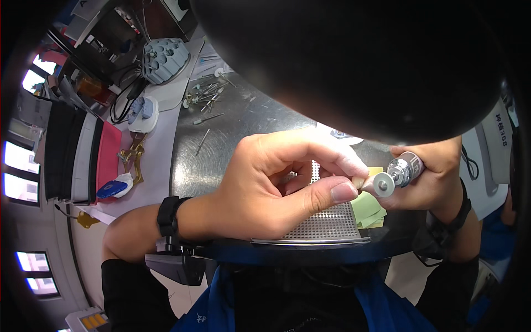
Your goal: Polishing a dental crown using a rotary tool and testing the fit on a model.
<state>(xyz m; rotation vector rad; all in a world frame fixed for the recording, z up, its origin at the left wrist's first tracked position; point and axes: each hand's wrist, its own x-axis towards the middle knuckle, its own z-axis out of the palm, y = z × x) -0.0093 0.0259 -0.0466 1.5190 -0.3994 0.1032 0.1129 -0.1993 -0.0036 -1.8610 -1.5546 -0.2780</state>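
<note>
Between the thumb and fingertips of my left hand (276,188) is a small cream tooth-like piece (358,181), mostly covered by the fingers. My right hand (440,177) is wrapped round a silver rotary handpiece (408,166). A pale round disc (384,184) is mounted at the handpiece's tip, right beside the small piece; I cannot tell whether they touch. Both hands are close together over a perforated metal grille (323,224) at the bench's near edge. Green and yellow paper slips (369,210) lie under the right fingers.
A large dark rounded shape (359,61) blocks the upper right. Several loose burs (207,97) lie on the metal bench top (191,160). Further left are a grey holder block (166,60), a dental model (142,113), a gold-coloured articulator (133,157) and upright folders (108,160).
</note>
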